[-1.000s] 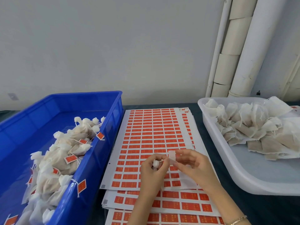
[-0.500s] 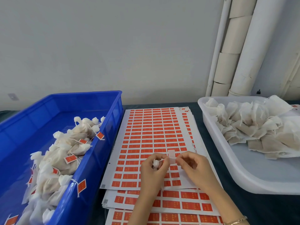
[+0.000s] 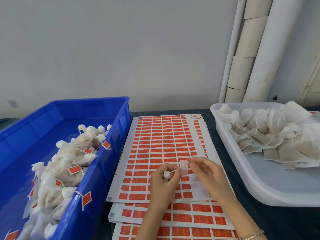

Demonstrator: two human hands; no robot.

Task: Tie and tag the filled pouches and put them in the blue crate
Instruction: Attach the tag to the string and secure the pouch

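My left hand (image 3: 164,181) grips a small white pouch (image 3: 167,174), whose gathered top pokes out between the fingers, and pinches its string. My right hand (image 3: 206,174) pinches a sticker tag (image 3: 183,168), white side toward me, against that string. Both hands hover over the top sheet of red stickers (image 3: 161,146). The blue crate (image 3: 57,118) on the left holds a heap of tied, red-tagged pouches (image 3: 69,163). Untied filled pouches (image 3: 270,134) lie piled in the white tray (image 3: 256,186) on the right.
More sticker sheets (image 3: 173,219) are stacked beneath the top one, near the table's front edge. White pipes (image 3: 256,49) run up the wall at the back right. Dark tabletop (image 3: 213,139) shows between the sheets and the tray.
The hands have stayed in nearly the same spot. My right fingers have shifted slightly on the tag, which now stands a little more upright against the string.
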